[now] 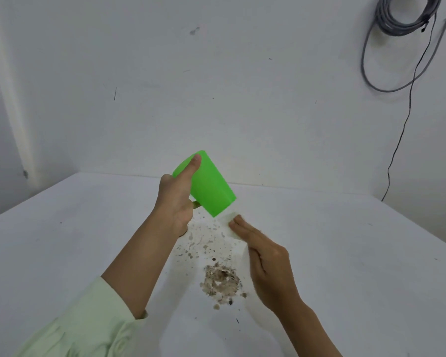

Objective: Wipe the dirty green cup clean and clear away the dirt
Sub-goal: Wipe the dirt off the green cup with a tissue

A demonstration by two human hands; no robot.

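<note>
My left hand (177, 199) grips the bright green cup (211, 188) above the white table (75, 240). The cup is tipped, its mouth pointing down and to the right, its base up under my thumb. My right hand (265, 261) holds a white tissue (236, 235) just below the cup's mouth, fingers flat along it. A pile of brown dirt (222, 282) lies on the table between my forearms. Finer specks (204, 240) are scattered under the cup. The cup's inside is hidden.
A white wall rises behind the table. A coil of grey cable (404, 16) hangs on it at the upper right, with a thin black wire (402, 135) dropping to the table's far right corner. My pale green sleeve (88, 328) fills the lower left.
</note>
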